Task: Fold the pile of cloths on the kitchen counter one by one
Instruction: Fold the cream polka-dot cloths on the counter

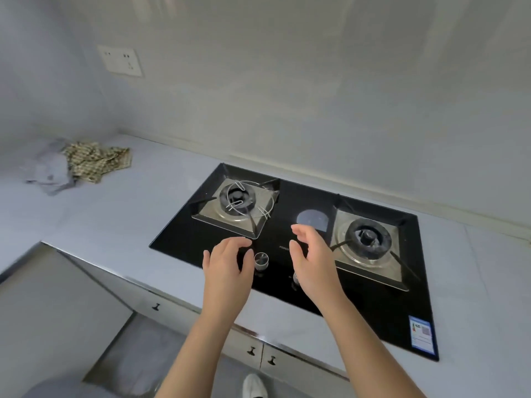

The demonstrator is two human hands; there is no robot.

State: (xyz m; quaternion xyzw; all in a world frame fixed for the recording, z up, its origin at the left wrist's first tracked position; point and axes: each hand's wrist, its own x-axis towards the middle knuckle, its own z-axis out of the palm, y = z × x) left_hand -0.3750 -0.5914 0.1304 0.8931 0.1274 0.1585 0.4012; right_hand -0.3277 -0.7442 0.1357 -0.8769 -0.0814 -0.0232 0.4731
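Our left hand (227, 265) and right hand (311, 259) hover over the glossy black glass hob (290, 202), fingers loosely spread, holding nothing. The pile of cloths (83, 165) lies crumpled in the far left corner of the smooth pale counter (129, 208), well apart from both hands: a rumpled beige checked cloth (97, 160) overlapping a limp grey cloth (50, 170)

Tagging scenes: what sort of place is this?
A home kitchen, most likely: a two-burner gas stove set into a pale counter, cupboard doors below it, and a wall socket.
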